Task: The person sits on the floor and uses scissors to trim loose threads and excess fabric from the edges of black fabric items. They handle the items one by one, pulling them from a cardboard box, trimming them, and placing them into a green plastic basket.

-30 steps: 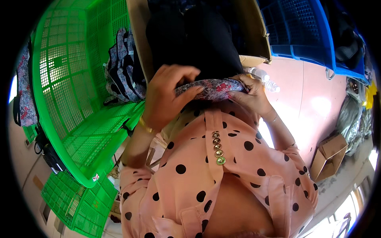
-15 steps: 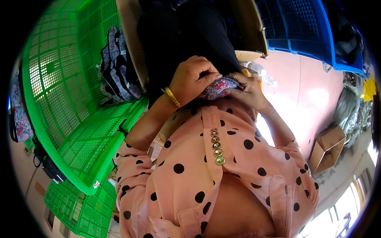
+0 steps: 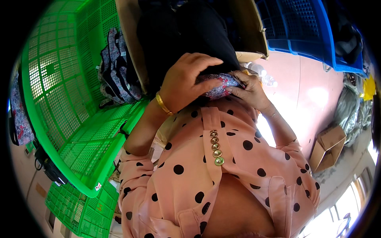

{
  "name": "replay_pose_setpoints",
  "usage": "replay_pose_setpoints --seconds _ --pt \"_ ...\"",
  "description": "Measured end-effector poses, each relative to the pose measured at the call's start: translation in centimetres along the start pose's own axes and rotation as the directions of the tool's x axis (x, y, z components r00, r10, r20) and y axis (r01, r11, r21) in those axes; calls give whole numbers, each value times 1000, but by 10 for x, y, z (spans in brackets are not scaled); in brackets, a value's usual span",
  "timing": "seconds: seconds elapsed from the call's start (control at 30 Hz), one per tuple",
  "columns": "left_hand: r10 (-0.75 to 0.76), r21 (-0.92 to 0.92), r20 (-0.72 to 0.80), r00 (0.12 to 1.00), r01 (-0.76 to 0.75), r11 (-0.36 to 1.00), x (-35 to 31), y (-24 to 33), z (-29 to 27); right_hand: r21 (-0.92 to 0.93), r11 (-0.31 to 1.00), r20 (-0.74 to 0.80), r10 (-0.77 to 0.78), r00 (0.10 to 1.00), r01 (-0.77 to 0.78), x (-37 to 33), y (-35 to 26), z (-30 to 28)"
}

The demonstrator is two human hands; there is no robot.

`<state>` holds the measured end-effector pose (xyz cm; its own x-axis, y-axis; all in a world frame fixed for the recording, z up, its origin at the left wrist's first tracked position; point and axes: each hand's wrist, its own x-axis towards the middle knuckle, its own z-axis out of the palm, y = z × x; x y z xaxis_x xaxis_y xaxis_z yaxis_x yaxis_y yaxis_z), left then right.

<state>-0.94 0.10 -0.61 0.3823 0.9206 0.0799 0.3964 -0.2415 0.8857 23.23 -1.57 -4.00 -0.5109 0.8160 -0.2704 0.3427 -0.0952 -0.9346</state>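
Note:
A floral-print fabric piece [image 3: 216, 86], grey-blue with red flowers, is bunched up in front of my waist over my dark trousers. My right hand [image 3: 251, 90] pinches its right end between thumb and fingers. My left hand [image 3: 184, 81], with a gold bracelet at the wrist, is open, its index finger and thumb spread apart. The left thumb lies against the fabric while the other fingers arch above it. Part of the piece is hidden behind the left hand, so its full shape cannot be made out.
On the left stands a green plastic crate [image 3: 85, 158], with similar floral pieces with black parts [image 3: 119, 75] stacked inside. An open cardboard box [image 3: 131, 39] is beyond my lap. A blue crate [image 3: 305, 27], clear bottles [image 3: 260, 71] and a small cardboard box [image 3: 328, 146] are on the right.
My left hand has opened from a closed pinch on the fabric, its fingers lifting and spreading. The right hand keeps its hold in nearly the same place.

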Motion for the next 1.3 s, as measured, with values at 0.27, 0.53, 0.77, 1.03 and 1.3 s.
replay_pose_setpoints --seconds 0.27,0.53,0.77,1.03,1.3 --pt "12 -117 22 1000 -9 993 6 -19 24 -49 997 38 -56 998 58 2 1 0" --pt "-338 -539 25 941 297 788 3 -38 34 -573 820 -96 -75 993 7 2 2 -23" --pt "-238 -539 -31 971 184 822 1 -38 36 -735 660 99 -119 988 153 24 -26 -21" --pt "-426 -644 -22 905 313 698 2 -33 27 -641 757 46 -130 990 129 33 -18 -26" --pt "-120 -122 64 991 127 984 -6 -18 1 -165 984 -122 53 991 -73 -3 10 -7"
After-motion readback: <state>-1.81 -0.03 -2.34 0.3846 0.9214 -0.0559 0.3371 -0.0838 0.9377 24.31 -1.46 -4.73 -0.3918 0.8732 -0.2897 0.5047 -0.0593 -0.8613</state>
